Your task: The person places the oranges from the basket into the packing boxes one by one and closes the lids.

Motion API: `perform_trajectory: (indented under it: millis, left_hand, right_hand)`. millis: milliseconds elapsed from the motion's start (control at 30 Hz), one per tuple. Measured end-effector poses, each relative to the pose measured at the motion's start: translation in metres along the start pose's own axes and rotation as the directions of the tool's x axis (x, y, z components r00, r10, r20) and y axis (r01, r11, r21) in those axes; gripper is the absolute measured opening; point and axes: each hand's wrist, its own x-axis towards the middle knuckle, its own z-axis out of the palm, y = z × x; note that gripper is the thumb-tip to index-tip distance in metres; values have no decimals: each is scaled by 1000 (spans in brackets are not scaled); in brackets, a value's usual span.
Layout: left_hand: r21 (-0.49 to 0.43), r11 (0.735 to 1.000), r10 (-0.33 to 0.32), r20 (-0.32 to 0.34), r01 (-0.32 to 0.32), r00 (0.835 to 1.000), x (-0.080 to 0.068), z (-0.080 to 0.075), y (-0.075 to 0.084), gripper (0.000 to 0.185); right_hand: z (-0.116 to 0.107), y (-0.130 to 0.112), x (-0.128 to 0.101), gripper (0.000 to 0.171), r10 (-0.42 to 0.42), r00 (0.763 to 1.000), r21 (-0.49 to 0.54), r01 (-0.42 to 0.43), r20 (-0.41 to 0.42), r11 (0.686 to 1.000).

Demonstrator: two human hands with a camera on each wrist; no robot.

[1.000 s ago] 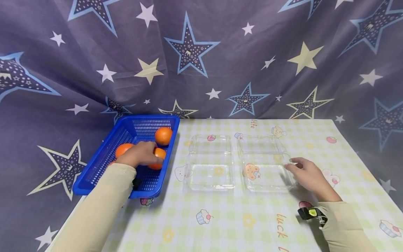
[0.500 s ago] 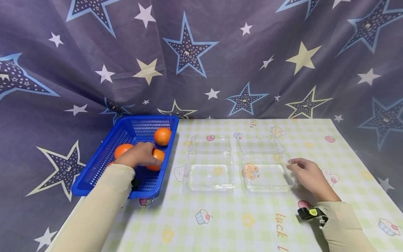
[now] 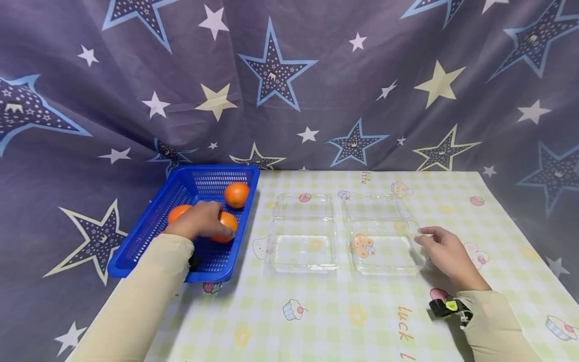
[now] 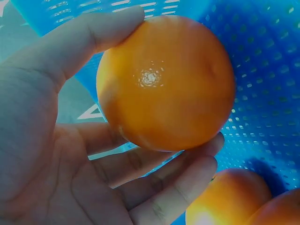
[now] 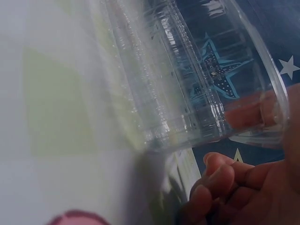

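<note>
My left hand [image 3: 201, 221] is inside a blue perforated basket [image 3: 205, 182] at the table's left. It grips an orange [image 3: 228, 224]; in the left wrist view the thumb and fingers of that hand [image 4: 56, 154] curl round the orange [image 4: 166, 82]. Two more oranges [image 3: 236, 194] [image 3: 178, 212] lie in the basket. Two clear plastic containers, left [image 3: 302, 268] and right [image 3: 382, 271], stand open in the middle of the table. My right hand [image 3: 445, 251] pinches the right container's right rim; the right wrist view shows a finger through its clear wall [image 5: 187, 93] and my other fingers [image 5: 220, 187] curled below it.
A checked tablecloth [image 3: 344, 317] with cartoon prints covers the table. A dark star-patterned curtain [image 3: 289, 85] hangs behind and along both sides. The basket overhangs the table's left edge. A small black device [image 3: 448, 306] sits at my right wrist.
</note>
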Motion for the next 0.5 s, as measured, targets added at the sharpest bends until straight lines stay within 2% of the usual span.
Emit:
perform_trajectory:
  millis: [500]
  left_hand:
    - [-15, 1000, 7, -29, -7, 1000, -7, -6, 3, 63]
  right_hand:
    - [-1, -1, -2, 59, -31, 999, -9, 31, -5, 999]
